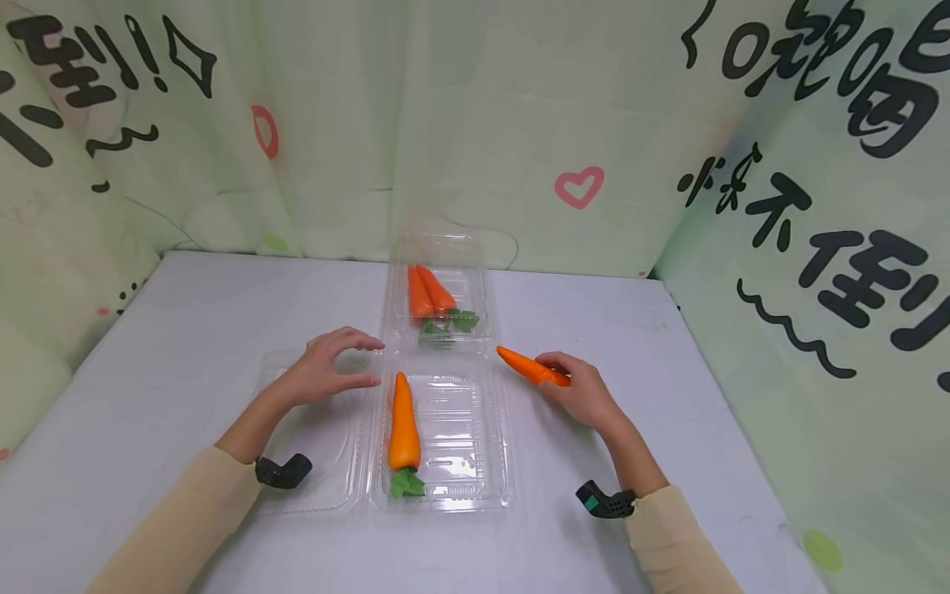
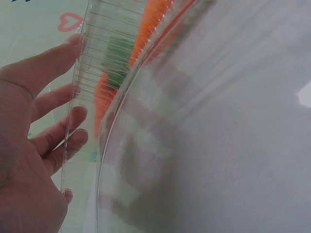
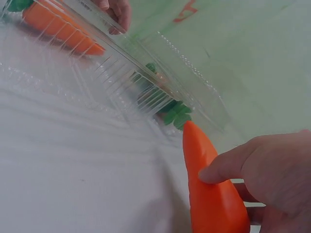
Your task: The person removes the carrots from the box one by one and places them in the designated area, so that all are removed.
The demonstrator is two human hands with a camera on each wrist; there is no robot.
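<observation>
Head view: My right hand (image 1: pixel 580 389) grasps a carrot (image 1: pixel 519 363) above the table (image 1: pixel 594 309), right of the two clear boxes. The carrot's tip points far and left. The near box (image 1: pixel 503 470) stands unfolded, its lid (image 1: pixel 315 474) to the left; one carrot lies along its left side, leaves toward the near edge. The far box (image 1: pixel 484 285) holds two carrots. My left hand (image 1: pixel 326 369) is released, fingers apart, just left of the boxes.

Left wrist view: The left fingers spread beside clear plastic, part of them seen through it. Contact cannot be confirmed.

Right wrist view: The thumb presses on the held carrot, with fingers behind; its leaf end is out of sight. I judge the step in hand to be transfer of this carrot. The next move probably calls for turning it lengthwise and lowering it into the near box's right side.
</observation>
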